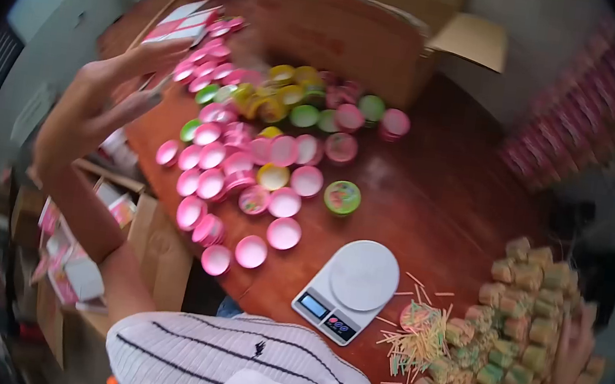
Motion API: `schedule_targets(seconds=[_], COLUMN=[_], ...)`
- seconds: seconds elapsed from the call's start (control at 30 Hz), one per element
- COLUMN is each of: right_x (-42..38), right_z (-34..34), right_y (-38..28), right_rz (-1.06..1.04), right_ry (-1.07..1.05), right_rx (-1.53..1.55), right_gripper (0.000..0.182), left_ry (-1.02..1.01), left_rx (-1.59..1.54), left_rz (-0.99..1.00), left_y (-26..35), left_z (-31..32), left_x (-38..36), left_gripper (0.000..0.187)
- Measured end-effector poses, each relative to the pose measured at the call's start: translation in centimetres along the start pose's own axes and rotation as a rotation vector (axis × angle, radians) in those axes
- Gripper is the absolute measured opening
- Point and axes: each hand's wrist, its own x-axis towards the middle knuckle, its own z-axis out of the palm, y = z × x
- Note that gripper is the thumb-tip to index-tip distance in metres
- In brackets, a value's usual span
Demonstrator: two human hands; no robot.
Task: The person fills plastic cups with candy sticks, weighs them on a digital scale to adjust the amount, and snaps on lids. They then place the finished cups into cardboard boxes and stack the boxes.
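My left hand [108, 95] is raised at the upper left, fingers stretched out and thumb apart, with nothing visible in it. It is nearest to the pink round lids or shallow cups [212, 155] spread along the table's left side. At the far right my right hand [569, 358], somewhat blurred, lies against a pile of bundled small sticks [507, 351]; its fingers look stretched along the bundles. Loose thin sticks [415, 343] lie in a heap beside that pile. A white digital scale [365, 276] with a bare round plate stands between the cups and the sticks.
Yellow cups [272, 103] and green ones [304, 116] sit among the pink. A lone green-rimmed tub [342, 197] stands nearer the scale. Behind is a large cardboard box [334, 34]. Stacked pink packs [579, 102] stand right; an open carton [162, 251] is at lower left.
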Motion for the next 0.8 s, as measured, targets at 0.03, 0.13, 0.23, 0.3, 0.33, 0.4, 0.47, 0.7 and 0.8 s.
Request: schedule_targets(seconds=[0.03,0.13,0.23,0.3,0.33,0.4,0.47,0.7,0.8], right_x=[-2.2,-6.2,-4.8,-3.7,-3.0,-1.7,-0.3,1.9,3.1], right_z=[-0.1,2.5,6.1,7.7,8.2,9.2,10.2,12.0,14.1], right_y=[-3.9,-12.2,-16.9,-18.9,-19.7,-21.3,-23.6,-30.8,-30.1], right_rz=[-0.008,-0.244,-0.445,-0.531,-0.555,-0.607,-0.675,-0.897,-0.902], right_ry=[-0.056,-0.198,-0.268,-0.292,-0.296,-0.305,-0.326,-0.405,-0.419], right_rx=[0.04,0.092,0.182,0.224,0.238,0.263,0.281,0.262,0.277], right_gripper=[0.041,0.046,0.047,0.047,0.048,0.048,0.049,0.044,0.042], left_ry=[0.016,0.274,0.516,0.635,0.582,0.485,0.506,0.783,1.2], left_rx=[0.024,0.078,0.205,0.555,0.365,0.248,0.298,0.168,0.881], left_rz=[-0.183,-0.357,-0.724,-0.729,-0.957,-1.212,-1.314,-1.483,-1.289], left_y=[-0.6,-7.4,-11.2,-14.2,-15.6,-19.1,-23.2,-31.9,-27.9], left_z=[0.3,5.2,8.1,11.1,12.6,16.2,19.7,24.2,19.9], left_x=[-3.1,-15.4,-26.0,-33.3,-37.1,-44.4,-49.3,-52.1,-54.2], left_gripper=[0.051,0.048,0.045,0.044,0.047,0.053,0.056,0.067,0.075])
